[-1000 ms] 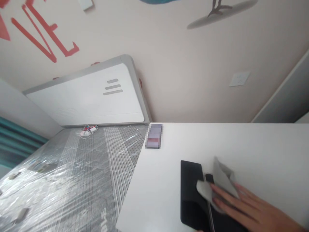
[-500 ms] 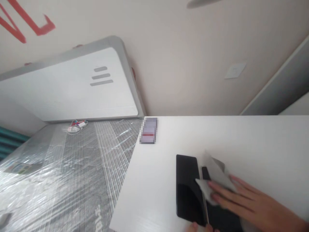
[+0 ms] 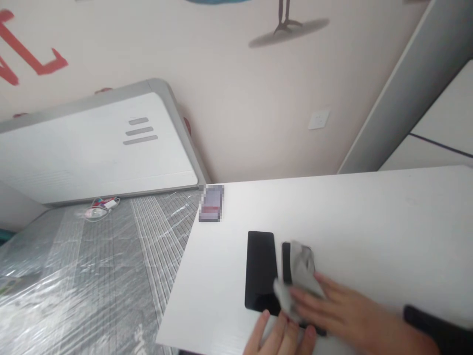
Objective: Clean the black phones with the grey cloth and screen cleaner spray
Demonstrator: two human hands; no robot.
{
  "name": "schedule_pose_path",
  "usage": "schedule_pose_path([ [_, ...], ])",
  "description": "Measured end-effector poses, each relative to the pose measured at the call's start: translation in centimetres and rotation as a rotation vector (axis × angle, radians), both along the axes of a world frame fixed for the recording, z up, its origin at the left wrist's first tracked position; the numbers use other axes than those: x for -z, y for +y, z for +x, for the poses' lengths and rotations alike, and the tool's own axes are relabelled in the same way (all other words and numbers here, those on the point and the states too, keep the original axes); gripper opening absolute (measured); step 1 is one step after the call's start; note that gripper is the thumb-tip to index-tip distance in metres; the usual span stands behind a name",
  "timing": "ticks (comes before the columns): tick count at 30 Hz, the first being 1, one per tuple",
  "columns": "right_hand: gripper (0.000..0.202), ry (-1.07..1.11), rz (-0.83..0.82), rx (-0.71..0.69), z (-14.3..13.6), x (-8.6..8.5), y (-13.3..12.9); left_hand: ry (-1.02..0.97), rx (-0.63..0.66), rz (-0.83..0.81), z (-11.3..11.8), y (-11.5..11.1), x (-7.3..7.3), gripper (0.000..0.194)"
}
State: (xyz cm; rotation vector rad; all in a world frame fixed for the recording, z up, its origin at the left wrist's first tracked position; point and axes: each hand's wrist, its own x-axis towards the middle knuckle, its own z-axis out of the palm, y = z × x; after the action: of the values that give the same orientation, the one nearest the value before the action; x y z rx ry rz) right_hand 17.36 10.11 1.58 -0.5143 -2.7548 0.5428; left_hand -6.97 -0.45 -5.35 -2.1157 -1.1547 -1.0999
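A grey cloth [image 3: 301,266] lies bunched over a black-screened phone [image 3: 286,266] on the white table. My right hand [image 3: 332,310] presses the cloth against the screen, with its fingers stretched over the folds. At the phone's near end, my left hand [image 3: 279,337] has its fingers bent and grips the lower edge; part of the cloth also shows by these fingers. Beside this phone, to the left, a larger black tablet-like device [image 3: 260,271] lies flat, its near end close to my left fingertips. Most of the phone is hidden by the cloth and hands.
On the white table [image 3: 351,212], a blurred-out small box [image 3: 212,203] sits at the far left corner. A black long object [image 3: 436,325] is at the right. Left is a plastic-covered mattress [image 3: 111,276] with a cable bundle [image 3: 101,208]. A wall socket [image 3: 319,119] is behind.
The view has shifted, bringing the black object at the right into sight. My right hand and the cloth have moved over the phone; more of my left hand shows at its near end.
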Motion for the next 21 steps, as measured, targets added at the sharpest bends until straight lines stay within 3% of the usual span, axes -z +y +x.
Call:
schedule_pose_path([
  [2, 0.081, -0.013, 0.009, -0.036, -0.1, 0.3, -0.2, 0.039, 0.017, 0.003, -0.2, 0.0, -0.5, 0.017],
  [4, 0.068, -0.003, 0.053, 0.133, -0.7, 0.7, -0.4, 0.089, 0.033, 0.025, -0.4, 0.1, -1.0, 0.022],
  [5, 0.073, 0.01, 0.045, 0.136, -1.1, 0.9, -0.4, 0.108, 0.04, 0.04, -0.6, 0.1, -1.2, 0.025],
  [8, 0.079, -0.037, -0.019, -0.022, -1.9, 1.7, 1.0, 0.116, 0.049, 0.077, -0.7, 0.1, -1.4, 0.035],
  [9, 0.064, -0.05, 0.009, 0.055, -1.7, 1.9, 2.0, 0.115, 0.045, 0.087, -0.7, 0.0, -1.4, 0.035],
  [11, 0.054, -0.056, 0.08, 0.347, -0.5, 2.2, 4.8, 0.105, 0.023, 0.118, -0.5, -0.1, -1.1, 0.024],
  [13, 0.053, -0.038, 0.118, 0.474, 1.1, 2.0, 7.6, 0.061, -0.003, 0.16, 0.1, 0.0, -0.9, 0.01],
  [15, 0.054, -0.022, 0.158, 0.549, 2.5, 1.3, 9.2, -0.055, -0.018, 0.183, 0.9, 0.5, -0.8, 0.008],
  [18, 0.055, 0.002, 0.323, 0.695, 3.4, 0.1, 8.4, -0.265, -0.053, 0.159, 2.4, 1.7, -1.1, 0.026],
  [21, 0.051, 0.069, 0.404, 0.82, 2.9, -0.3, 5.5, -0.14, -0.062, 0.14, 3.5, 3.0, -1.1, 0.01],
])
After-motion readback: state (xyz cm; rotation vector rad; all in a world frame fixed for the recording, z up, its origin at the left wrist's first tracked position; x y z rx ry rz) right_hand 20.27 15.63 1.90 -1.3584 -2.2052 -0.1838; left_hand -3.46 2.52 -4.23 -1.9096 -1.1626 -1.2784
